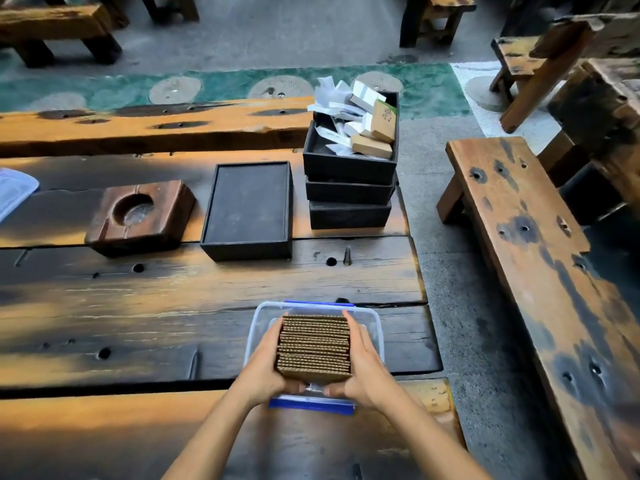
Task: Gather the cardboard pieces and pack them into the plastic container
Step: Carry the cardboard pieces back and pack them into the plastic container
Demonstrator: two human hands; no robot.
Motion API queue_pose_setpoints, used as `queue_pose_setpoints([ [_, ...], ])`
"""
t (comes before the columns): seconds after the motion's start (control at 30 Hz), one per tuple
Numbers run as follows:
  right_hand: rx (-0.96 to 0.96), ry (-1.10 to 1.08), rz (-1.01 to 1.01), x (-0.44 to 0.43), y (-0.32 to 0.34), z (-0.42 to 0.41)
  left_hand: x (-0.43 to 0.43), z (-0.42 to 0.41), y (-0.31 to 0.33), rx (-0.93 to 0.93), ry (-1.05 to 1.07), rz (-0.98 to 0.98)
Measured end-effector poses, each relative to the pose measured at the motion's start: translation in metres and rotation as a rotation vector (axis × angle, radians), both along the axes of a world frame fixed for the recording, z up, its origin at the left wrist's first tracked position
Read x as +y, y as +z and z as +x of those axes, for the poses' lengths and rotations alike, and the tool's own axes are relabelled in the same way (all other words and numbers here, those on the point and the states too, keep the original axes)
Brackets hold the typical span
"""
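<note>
A stack of several brown corrugated cardboard pieces stands on edge, pressed together between my two hands. My left hand grips its left side and my right hand grips its right side. The stack sits over the open clear plastic container with blue clips, near the table's front right. Whether the stack rests on the container's floor is hidden by the cardboard and my hands.
A clear lid lies at the far left edge. A wooden ashtray block, a black tray and stacked black boxes holding small packets stand farther back. A wooden bench runs along the right.
</note>
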State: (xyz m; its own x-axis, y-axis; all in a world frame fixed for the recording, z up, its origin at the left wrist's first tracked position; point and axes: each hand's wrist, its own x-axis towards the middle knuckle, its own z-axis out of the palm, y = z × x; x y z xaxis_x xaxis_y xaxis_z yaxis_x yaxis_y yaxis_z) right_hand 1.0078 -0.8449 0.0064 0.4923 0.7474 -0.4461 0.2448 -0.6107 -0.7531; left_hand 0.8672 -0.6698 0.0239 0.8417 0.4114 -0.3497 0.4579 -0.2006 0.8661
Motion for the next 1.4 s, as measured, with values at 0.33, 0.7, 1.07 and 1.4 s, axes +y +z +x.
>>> queue_pose_setpoints([
  [0.33, 0.012, 0.124, -0.101, -0.003, 0.007, 0.014, 0.02, -0.001, -0.012, 0.135, -0.083, -0.124],
  [0.7, -0.1, -0.027, 0.048, 0.012, 0.014, -0.012, -0.014, -0.024, -0.033, 0.131, 0.125, 0.038],
  [1.07, -0.142, -0.24, 0.157, 0.019, -0.002, -0.017, -0.019, 0.001, -0.028, 0.007, 0.153, 0.186],
  [1.4, -0.139, -0.277, 0.149, 0.024, -0.02, -0.016, -0.011, -0.006, -0.044, 0.118, 0.127, 0.261],
])
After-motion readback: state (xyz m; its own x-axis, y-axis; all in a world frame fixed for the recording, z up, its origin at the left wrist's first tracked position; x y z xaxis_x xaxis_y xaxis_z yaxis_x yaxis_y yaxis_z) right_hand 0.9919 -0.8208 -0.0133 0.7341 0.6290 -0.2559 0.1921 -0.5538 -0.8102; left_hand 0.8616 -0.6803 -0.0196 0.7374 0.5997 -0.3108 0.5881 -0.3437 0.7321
